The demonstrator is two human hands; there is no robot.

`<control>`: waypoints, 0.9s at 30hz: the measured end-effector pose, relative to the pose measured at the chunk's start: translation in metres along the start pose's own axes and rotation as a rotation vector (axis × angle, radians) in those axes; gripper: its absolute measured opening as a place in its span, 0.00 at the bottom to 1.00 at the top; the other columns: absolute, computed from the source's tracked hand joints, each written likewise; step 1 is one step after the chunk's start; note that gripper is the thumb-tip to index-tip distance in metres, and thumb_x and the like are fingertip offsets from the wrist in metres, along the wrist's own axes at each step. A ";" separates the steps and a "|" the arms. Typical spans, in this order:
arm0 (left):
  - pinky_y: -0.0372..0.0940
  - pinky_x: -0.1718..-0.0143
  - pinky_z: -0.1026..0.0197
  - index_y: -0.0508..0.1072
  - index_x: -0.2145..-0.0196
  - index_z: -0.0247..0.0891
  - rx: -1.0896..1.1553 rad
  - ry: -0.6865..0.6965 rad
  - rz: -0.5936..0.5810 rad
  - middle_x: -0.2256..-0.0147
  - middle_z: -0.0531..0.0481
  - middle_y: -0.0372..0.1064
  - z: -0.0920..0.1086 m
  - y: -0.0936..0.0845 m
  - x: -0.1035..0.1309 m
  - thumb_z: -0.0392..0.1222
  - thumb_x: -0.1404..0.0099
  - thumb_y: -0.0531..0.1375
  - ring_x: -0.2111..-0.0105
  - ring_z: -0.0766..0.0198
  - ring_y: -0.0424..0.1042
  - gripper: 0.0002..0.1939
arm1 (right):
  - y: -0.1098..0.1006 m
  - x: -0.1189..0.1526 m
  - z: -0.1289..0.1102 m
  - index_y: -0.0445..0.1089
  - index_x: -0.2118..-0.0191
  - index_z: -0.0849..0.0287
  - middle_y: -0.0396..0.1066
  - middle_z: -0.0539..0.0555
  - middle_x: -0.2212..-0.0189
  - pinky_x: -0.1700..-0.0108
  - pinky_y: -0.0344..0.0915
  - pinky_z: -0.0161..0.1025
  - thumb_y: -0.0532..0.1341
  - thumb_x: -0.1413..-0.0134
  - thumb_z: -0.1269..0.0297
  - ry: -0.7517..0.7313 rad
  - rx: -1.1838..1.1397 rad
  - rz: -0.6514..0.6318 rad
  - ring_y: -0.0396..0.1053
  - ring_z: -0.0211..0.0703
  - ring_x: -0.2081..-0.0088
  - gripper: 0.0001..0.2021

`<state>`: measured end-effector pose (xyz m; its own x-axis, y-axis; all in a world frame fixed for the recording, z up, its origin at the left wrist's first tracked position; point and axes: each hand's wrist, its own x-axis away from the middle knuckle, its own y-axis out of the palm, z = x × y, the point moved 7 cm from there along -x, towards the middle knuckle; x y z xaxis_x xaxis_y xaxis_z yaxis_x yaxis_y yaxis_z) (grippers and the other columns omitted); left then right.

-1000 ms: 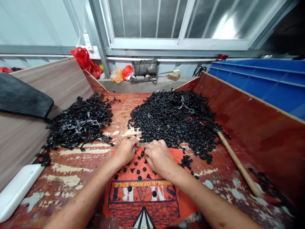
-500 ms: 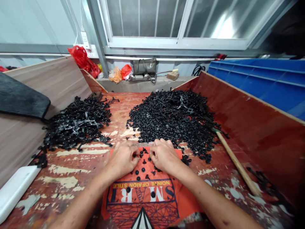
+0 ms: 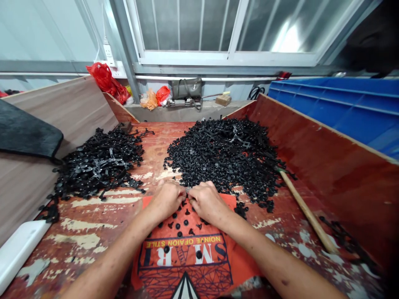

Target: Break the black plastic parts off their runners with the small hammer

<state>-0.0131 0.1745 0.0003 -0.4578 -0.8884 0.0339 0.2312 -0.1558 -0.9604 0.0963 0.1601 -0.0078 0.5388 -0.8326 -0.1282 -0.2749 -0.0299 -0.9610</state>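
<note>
An orange-red printed sheet (image 3: 240, 253), maybe a bag or cloth, lies in front of me with upside-down lettering. Scattered over it are several small black mushroom-shaped plastic pieces (image 3: 178, 226). At the sheet's far edge my left hand (image 3: 168, 197) and my right hand (image 3: 207, 201) almost meet, fingers curled inward and closed. A small pale bit shows between the fingertips, but what they grip is hidden. Just beyond the hands spreads a large heap of black plastic parts (image 3: 218, 153).
A second heap of black parts (image 3: 96, 166) is at the left, by a wooden board (image 3: 84, 99). A wooden handle (image 3: 307, 209) lies at the right. A white box-like object (image 3: 23, 249) sits front left. Behind the right-hand board (image 3: 343, 158) stands a blue crate (image 3: 336, 99).
Both hands have come closer together over the far edge of the sheet, the left moving right and the right moving slightly left. The view has shifted a little.
</note>
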 end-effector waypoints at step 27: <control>0.61 0.67 0.64 0.75 0.73 0.38 0.111 -0.012 0.119 0.72 0.52 0.74 -0.014 -0.017 -0.011 0.29 0.43 0.56 0.71 0.64 0.71 0.09 | 0.002 0.035 -0.059 0.75 0.64 0.56 0.73 0.51 0.67 0.54 0.51 0.42 0.61 0.38 0.67 -0.142 -0.081 0.012 0.63 0.44 0.60 0.05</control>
<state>-0.0237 0.1927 0.0120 -0.4112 -0.9085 -0.0748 0.3774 -0.0950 -0.9211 0.0675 0.0987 0.0000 0.6404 -0.7471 -0.1780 -0.3418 -0.0697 -0.9372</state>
